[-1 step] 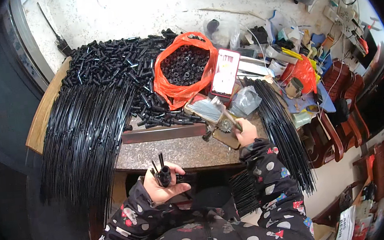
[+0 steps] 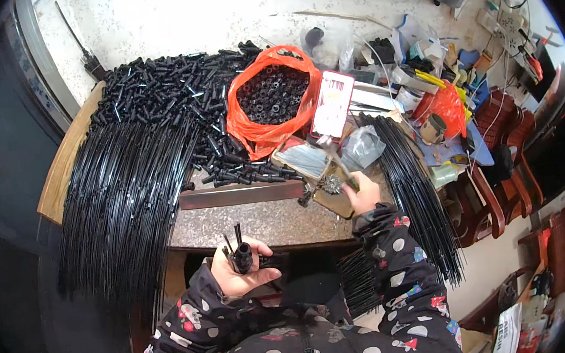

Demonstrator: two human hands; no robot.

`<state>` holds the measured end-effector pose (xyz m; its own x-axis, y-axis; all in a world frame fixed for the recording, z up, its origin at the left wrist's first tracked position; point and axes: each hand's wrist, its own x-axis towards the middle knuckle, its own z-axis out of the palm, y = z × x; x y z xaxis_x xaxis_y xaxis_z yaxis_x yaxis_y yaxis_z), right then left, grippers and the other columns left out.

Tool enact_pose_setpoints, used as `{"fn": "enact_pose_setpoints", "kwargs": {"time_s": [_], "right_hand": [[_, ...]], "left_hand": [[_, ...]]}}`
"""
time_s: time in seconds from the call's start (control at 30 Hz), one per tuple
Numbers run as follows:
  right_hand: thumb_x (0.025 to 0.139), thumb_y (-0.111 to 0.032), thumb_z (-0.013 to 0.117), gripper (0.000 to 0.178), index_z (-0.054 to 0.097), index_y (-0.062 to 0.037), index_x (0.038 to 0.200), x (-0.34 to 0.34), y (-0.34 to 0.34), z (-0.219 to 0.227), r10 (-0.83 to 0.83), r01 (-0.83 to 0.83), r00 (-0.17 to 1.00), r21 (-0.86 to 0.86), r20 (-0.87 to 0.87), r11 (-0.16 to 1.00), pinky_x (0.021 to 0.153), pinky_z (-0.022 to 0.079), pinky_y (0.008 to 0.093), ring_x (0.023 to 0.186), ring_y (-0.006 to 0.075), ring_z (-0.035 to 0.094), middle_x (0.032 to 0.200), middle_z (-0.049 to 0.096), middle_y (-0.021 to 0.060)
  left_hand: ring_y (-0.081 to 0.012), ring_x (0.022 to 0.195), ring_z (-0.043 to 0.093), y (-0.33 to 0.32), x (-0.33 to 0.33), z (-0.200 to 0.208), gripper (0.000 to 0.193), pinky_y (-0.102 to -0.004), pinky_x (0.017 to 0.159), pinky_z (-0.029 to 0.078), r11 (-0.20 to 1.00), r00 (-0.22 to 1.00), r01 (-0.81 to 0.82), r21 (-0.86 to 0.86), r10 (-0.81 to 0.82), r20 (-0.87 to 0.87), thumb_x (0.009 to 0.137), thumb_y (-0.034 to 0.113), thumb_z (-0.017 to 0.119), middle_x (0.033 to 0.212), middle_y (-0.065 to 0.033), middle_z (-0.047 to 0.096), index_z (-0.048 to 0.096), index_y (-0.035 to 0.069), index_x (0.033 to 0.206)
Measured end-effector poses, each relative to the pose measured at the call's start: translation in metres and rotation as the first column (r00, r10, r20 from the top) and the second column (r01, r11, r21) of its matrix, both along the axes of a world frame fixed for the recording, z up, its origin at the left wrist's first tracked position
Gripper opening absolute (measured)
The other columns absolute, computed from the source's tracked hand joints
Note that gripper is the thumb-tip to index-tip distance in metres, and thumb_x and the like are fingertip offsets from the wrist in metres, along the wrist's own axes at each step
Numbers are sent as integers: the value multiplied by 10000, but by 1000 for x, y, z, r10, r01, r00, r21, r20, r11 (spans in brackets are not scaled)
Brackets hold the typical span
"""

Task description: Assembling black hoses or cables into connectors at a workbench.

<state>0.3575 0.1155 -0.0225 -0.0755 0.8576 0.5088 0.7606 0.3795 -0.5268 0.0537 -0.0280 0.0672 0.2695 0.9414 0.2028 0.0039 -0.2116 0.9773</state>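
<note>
My left hand is closed around a black tubular plastic part, its open end facing up, just off the table's front edge. Thin black rods stick up beside that part. At the right of the tabletop my right hand grips a hammer by the handle, its metal head pointing up and away. Just left of that hand sits a small round cluster of metal pins or nails, beside a shallow tray. A long dark metal bar lies across the front of the table.
Black plastic parts are heaped at the back left. Long black rods hang over the left front edge, with another bundle at right. An orange bag of black rings, a phone and a clear plastic bag stand behind my hands.
The hammer's head has swung slightly up and away from me, to the right. My left hand and the black part in it have hardly moved.
</note>
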Motion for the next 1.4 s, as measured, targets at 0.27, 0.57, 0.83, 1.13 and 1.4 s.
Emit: {"fn": "enact_pose_setpoints", "kwargs": {"time_s": [0.27,0.57,0.83,1.13,1.4], "right_hand": [[745,33,587,144,472,-34,799,-110,-102,113,-50,-540,325,-229,-944,810,483,422,235,537,119,527,707,587,88],[739,46,614,202,469,-21,863,-157,-165,118,111,-621,193,-34,-975,783,692,450,245,740,129,561,783,567,59],[754,5,624,190,471,-10,866,-171,-177,125,239,-612,245,41,-940,790,695,448,247,741,124,556,793,568,61],[619,160,599,362,457,-10,905,-170,-173,142,296,-595,347,35,-890,803,629,434,250,681,143,508,811,505,66],[846,-91,505,222,511,-3,1050,-114,-189,120,454,-705,693,-657,-560,267,527,416,226,544,73,492,655,545,18]], "left_hand": [[-18,521,391,2,21,26,504,-176,525,335,995,996,-45,85,52,-73,617,65,776,535,91,390,539,24,1060],[-33,611,528,-20,17,23,497,-283,858,402,989,994,-54,139,40,101,698,110,731,666,21,594,478,-25,1104],[-50,674,538,-41,6,36,666,-212,610,451,996,985,-84,36,78,152,663,195,770,783,-38,609,426,-39,1182],[-78,866,496,-37,-7,38,670,-254,757,421,978,951,144,152,-179,253,661,131,757,950,-47,552,412,9,1221],[-3,443,350,-18,-66,29,834,-168,419,259,982,938,-164,94,126,322,567,217,826,506,108,391,374,-90,1196]]}}
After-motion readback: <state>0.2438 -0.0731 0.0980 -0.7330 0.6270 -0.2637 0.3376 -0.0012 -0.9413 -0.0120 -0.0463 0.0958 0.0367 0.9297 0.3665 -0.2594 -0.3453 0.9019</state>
